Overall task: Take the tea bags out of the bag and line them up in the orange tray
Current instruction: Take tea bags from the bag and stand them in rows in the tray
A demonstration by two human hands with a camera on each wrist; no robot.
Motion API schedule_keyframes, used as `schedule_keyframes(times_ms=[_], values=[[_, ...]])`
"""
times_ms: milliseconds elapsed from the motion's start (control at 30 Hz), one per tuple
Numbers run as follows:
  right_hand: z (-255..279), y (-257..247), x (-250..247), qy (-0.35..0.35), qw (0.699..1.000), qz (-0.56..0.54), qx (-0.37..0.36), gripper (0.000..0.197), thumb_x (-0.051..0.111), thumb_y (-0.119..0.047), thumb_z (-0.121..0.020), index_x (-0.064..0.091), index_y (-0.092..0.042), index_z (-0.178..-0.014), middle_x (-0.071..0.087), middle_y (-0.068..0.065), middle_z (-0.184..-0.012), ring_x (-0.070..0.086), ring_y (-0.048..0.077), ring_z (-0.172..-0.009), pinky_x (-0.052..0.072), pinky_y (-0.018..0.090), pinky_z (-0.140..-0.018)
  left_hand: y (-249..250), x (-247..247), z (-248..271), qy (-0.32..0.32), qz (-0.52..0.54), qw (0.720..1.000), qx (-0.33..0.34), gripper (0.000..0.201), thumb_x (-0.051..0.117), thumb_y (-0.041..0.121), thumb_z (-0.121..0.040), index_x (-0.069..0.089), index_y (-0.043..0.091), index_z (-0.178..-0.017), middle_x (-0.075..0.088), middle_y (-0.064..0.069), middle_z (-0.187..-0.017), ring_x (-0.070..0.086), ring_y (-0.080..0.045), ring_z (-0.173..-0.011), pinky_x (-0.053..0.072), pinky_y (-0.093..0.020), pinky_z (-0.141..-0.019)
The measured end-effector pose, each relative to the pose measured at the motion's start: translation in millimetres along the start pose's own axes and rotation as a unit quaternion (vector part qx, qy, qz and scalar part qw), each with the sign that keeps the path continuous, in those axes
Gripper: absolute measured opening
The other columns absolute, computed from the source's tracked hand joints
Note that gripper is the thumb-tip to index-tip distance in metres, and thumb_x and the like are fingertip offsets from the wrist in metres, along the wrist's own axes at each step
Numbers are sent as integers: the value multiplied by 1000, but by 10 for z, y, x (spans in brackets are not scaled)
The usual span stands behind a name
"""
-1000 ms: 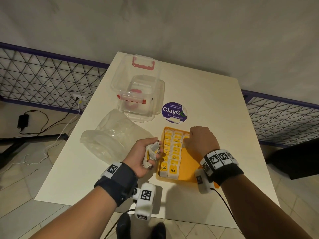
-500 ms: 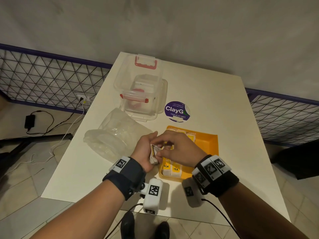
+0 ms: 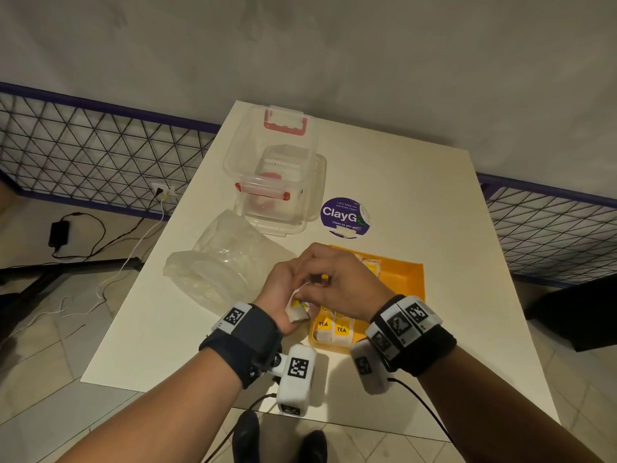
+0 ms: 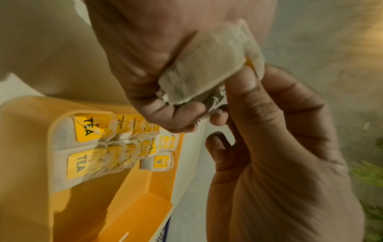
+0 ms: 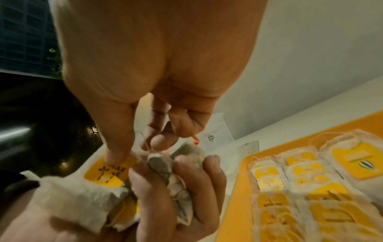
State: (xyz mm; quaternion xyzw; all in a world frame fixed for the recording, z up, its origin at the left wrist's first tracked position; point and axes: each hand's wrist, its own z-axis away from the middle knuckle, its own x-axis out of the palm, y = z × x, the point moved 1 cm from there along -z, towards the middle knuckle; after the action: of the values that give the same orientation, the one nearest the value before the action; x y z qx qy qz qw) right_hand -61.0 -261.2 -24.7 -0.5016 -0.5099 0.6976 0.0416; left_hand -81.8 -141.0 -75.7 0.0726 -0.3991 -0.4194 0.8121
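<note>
My left hand [image 3: 287, 295] hovers at the left edge of the orange tray [image 3: 408, 279] and grips a crumpled bunch of tea bags [image 3: 297, 314]. My right hand [image 3: 315, 286] has reached across to it, and its thumb and fingers pinch one tea bag [image 5: 103, 175] by its yellow tag. In the left wrist view, that bag [image 4: 204, 70] hangs between the two hands. Tea bags with yellow tags [image 3: 332, 329] lie in two overlapping rows along the tray's left side; its right half is bare. The clear plastic bag [image 3: 227, 272] lies crumpled to the left.
A clear lidded container with red clips [image 3: 277, 182] stands at the back of the white table [image 3: 417, 195]. A round purple sticker [image 3: 345, 215] sits behind the tray. Wire fencing and cables lie beyond the table's left edge.
My right hand left the far end of the tea bag rows, crossed to my left hand and took hold of a tea bag there. The left hand rose slightly with its bunch.
</note>
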Motion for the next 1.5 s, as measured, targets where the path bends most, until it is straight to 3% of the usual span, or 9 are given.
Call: schedule_keyframes(times_ms=[133,300,467,533,633,867,1133,1267,1500], values=[[12,-72,-67,-13,1000,8,-20,10,76,-7,-78,73,-14,-85,64,-6,-93,59,7,-83,44,15,-71,37,5,29,-5,1,1000,5,30,38,12,-95,57,7,-74,51,-10,-62,58,-19,-51,46,-22,-40],[53,-191,-123,-16,1000,1,17,8,68,-11,-86,66,-19,-88,65,-13,-77,60,2,-70,42,10,-63,30,-63,22,6,-2,1000,3,28,48,24,-94,62,10,-74,57,-7,-59,55,-17,-48,41,-19,-40],[95,-68,-454,86,990,-38,108,15,64,-5,-92,62,-20,-94,67,-2,-92,73,10,-70,54,18,-61,28,-90,35,-8,21,999,-41,36,44,38,-97,62,8,-87,59,-7,-63,55,-16,-46,38,-17,-37],[127,111,-641,131,979,5,155,19,66,-5,-90,65,-22,-98,66,-2,-95,70,10,-75,48,8,-60,39,-94,49,-21,23,998,-52,35,43,41,-97,59,11,-88,58,-5,-67,55,-15,-48,38,-17,-38],[185,391,-777,128,963,102,215,21,69,-5,-85,68,-21,-99,65,-5,-89,59,7,-80,39,3,-61,34,-118,39,-24,31,997,-60,35,44,42,-97,58,12,-87,58,-5,-68,54,-14,-48,39,-17,-38],[250,687,-735,86,937,150,304,21,69,-4,-81,68,-23,-73,61,-9,-76,58,12,-76,39,17,-59,12,-125,35,-31,28,997,-65,36,45,42,-97,60,11,-88,58,-5,-70,55,-14,-51,40,-17,-39],[194,704,-689,18,917,182,354,10,71,-8,-84,72,-17,-79,68,3,-81,67,19,-79,53,30,-72,6,-169,28,-21,22,998,-61,36,46,43,-96,60,12,-89,58,-6,-71,54,-14,-52,39,-17,-38],[173,689,-659,-50,911,186,364,24,70,-4,-84,65,-20,-68,63,-3,-66,65,17,-69,52,26,-69,-10,-197,34,-21,24,998,-57,36,46,44,-97,61,11,-89,59,-6,-71,53,-15,-52,39,-18,-37],[109,745,-593,-50,903,212,370,23,66,0,-84,68,-19,-72,62,-4,-74,68,22,-80,58,36,-80,-38,-225,39,-23,27,998,-54,35,46,43,-96,61,12,-89,58,-6,-72,53,-14,-53,38,-17,-38]])
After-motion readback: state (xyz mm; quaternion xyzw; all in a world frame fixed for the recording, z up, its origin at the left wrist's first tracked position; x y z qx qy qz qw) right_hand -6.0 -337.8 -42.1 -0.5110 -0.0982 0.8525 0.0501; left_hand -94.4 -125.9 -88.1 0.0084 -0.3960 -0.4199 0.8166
